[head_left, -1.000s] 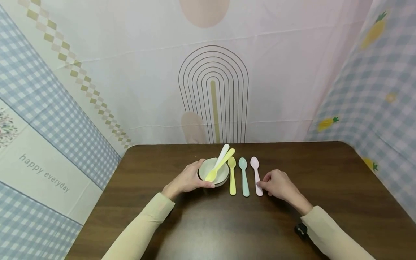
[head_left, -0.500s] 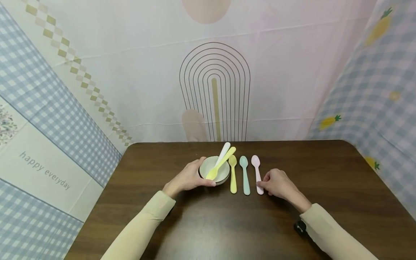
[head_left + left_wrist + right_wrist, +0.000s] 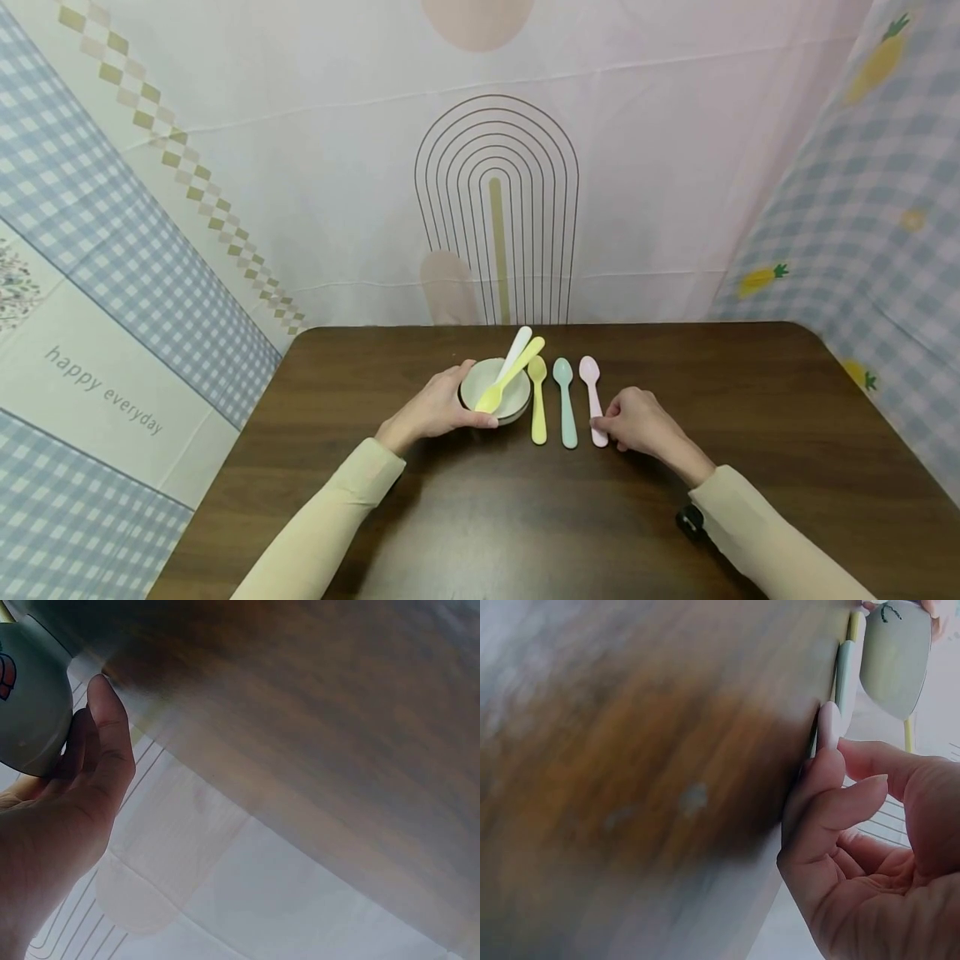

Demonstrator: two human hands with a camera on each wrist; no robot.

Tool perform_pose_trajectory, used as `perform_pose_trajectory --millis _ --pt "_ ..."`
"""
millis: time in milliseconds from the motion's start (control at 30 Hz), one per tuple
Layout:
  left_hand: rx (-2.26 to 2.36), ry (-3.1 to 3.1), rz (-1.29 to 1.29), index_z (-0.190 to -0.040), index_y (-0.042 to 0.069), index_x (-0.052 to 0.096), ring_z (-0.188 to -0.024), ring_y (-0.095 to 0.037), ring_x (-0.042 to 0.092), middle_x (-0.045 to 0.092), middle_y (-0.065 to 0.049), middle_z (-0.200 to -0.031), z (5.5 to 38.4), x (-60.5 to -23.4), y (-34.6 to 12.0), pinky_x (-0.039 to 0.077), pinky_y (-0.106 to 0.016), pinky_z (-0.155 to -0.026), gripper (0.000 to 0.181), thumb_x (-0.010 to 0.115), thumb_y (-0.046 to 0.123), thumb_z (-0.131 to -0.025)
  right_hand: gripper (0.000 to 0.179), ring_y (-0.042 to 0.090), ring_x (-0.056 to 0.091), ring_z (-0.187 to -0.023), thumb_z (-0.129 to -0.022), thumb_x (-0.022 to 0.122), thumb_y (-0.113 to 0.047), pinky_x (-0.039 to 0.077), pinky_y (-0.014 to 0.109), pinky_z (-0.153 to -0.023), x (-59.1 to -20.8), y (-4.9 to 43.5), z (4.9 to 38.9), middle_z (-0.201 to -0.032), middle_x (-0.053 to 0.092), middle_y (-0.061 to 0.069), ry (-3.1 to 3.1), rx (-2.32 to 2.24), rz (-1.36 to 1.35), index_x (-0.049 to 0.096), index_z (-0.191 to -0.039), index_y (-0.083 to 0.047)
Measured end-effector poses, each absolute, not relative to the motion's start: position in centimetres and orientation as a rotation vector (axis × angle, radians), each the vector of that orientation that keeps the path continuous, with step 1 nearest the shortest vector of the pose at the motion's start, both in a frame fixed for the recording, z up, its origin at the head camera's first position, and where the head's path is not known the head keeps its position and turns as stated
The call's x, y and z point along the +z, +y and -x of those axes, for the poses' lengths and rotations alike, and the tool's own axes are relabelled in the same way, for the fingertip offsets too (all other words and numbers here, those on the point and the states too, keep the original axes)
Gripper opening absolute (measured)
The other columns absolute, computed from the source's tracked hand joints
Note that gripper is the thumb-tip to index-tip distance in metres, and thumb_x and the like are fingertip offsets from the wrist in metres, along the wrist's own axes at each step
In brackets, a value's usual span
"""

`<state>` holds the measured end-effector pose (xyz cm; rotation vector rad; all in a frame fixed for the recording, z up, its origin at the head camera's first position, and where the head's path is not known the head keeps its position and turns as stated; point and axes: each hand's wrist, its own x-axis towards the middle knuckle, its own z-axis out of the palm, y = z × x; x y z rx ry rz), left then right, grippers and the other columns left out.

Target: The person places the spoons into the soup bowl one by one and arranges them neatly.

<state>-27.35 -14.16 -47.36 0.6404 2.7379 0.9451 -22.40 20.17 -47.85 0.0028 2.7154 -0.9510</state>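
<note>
My left hand grips a small pale bowl by its side, thumb at the near rim and fingers round the far side. A white spoon and a yellow spoon lean in the bowl, handles pointing up and away. To its right a second yellow spoon, a mint-green spoon and a pink spoon lie side by side on the table. My right hand pinches the pink spoon's handle near its end; in the right wrist view thumb and index finger meet at the handle tip.
All this sits on a dark brown wooden table, towards its far edge. Behind it hangs a pale cloth with printed arches, and checked blue cloths flank both sides. A dark wrist device shows at the right cuff.
Both hands, the bowl and the spoons keep their places relative to each other. The head view has shifted very slightly.
</note>
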Motion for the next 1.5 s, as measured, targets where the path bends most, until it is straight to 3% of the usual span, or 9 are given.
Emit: perform_pose_trajectory --millis 767,1067,1500 --pt "0.93 2.74 -0.616 -0.165 0.003 0.043 -0.143 -0.034 0.059 0.06 -0.02 -0.156 27.4 -47.6 -14.1 0.048 -0.051 -0.12 0.111 0.095 0.051 -0.079 0.028 0.009 0.063 -0.048 -0.097 0.078 -0.017 0.048 0.024 -0.049 -48.0 19.5 22.4 -0.06 0.067 0.002 2.687 -1.007 0.007 0.07 -0.072 -0.007" --pt "0.943 2.753 -0.67 -0.158 0.008 0.05 -0.127 -0.027 0.064 0.068 -0.013 -0.139 27.3 -47.4 -14.1 0.052 -0.046 -0.11 0.1 0.096 0.05 -0.079 0.03 0.008 0.062 -0.047 -0.097 0.076 -0.015 0.048 0.022 -0.048 -48.1 19.1 22.5 -0.058 0.067 0.002 2.688 -1.003 -0.004 0.07 -0.069 -0.007" --pt "0.95 2.749 -0.667 -0.157 0.009 0.05 -0.125 -0.027 0.064 0.068 -0.013 -0.137 27.2 -47.4 -14.1 0.052 -0.045 -0.109 0.099 0.095 0.05 -0.079 0.027 0.007 0.061 -0.047 -0.099 0.075 -0.015 0.048 0.022 -0.049 -48.3 19.6 22.5 -0.059 0.066 0.0 2.647 -1.065 0.02 0.071 -0.074 -0.006"
